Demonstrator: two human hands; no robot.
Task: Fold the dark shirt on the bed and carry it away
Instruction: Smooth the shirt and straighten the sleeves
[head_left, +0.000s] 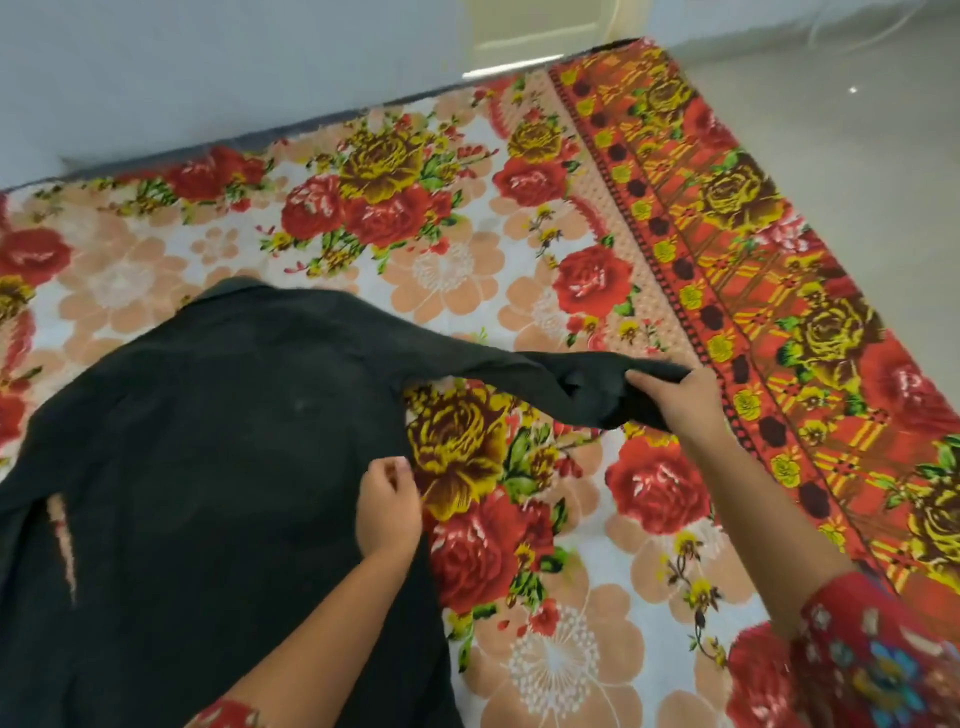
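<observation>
The dark shirt (208, 441) lies spread flat on the bed, back up, collar towards the wall. Its right sleeve (488, 364) stretches out to the right over the floral sheet. My right hand (675, 402) grips the bunched cuff end of that sleeve, lifted slightly off the sheet. At the shirt's right side edge, below the armpit, my left hand (387, 506) pinches the fabric with curled fingers. The shirt's lower part runs out of the frame at the bottom left.
A floral bedsheet (467, 260) in red, yellow and peach covers the bed, with a red patterned border (753, 312) along its right side. A pale wall (182, 67) stands behind the bed. Grey tiled floor (857, 156) lies to the right.
</observation>
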